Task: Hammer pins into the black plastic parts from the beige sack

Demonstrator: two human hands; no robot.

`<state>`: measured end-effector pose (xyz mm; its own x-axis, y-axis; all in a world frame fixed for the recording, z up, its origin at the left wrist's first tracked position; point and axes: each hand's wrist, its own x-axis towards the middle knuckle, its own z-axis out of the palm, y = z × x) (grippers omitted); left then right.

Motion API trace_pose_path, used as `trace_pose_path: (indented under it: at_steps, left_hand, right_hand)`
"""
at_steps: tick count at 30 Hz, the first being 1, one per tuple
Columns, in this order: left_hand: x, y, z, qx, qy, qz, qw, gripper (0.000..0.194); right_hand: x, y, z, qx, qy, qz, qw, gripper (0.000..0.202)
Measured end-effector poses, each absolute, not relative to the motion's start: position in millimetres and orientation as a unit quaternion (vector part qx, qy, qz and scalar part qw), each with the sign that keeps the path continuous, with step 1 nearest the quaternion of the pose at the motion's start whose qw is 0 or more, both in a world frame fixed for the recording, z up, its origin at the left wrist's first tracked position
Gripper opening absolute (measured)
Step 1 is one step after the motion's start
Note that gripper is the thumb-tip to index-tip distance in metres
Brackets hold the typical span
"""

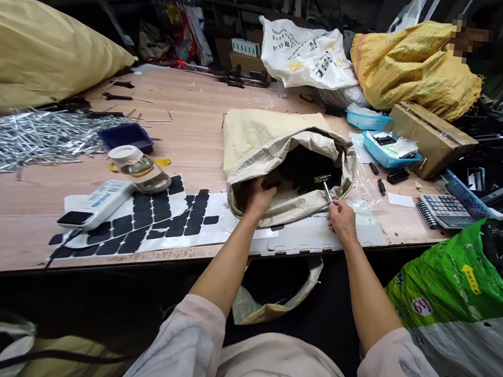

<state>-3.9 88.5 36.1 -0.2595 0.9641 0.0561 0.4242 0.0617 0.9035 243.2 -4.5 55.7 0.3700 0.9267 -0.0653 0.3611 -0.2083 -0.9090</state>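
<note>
An open beige woven sack [268, 132] lies on its side on the wooden table, its mouth facing me, with dark contents inside. At the left of the mouth is my left hand [260, 197], fingers closed around a small black piece [272, 186]; part of the fingers is in shadow. My right hand [344, 219] grips the metal handle of a small tool [326, 190], whose brass-coloured head points up and left in front of the sack's opening. White cardboard [300, 242] lies under the sack's front edge.
Left on the table are metal rods [35, 138], a blue tray [126, 137], a glass jar [142, 171], a white device [99, 202] and black adhesive pads [141, 211]. Right are blue baskets [390, 151], a cardboard box [429, 138], a calculator [444, 209] and a green sack [449, 270].
</note>
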Motion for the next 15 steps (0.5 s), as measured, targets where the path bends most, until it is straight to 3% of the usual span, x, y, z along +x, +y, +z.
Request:
trace_pose_path:
  at_steps: [8, 15]
  left_hand:
    - [-9, 70, 45, 0.366, 0.528, 0.561, 0.521, 0.042]
    - [-8, 34, 45, 0.321, 0.417, 0.61, 0.592, 0.032]
  right_hand:
    - [244, -7, 54, -0.698, -0.455, 0.331, 0.443, 0.034]
    - [243, -7, 55, -0.701, -0.455, 0.329, 0.44, 0.039]
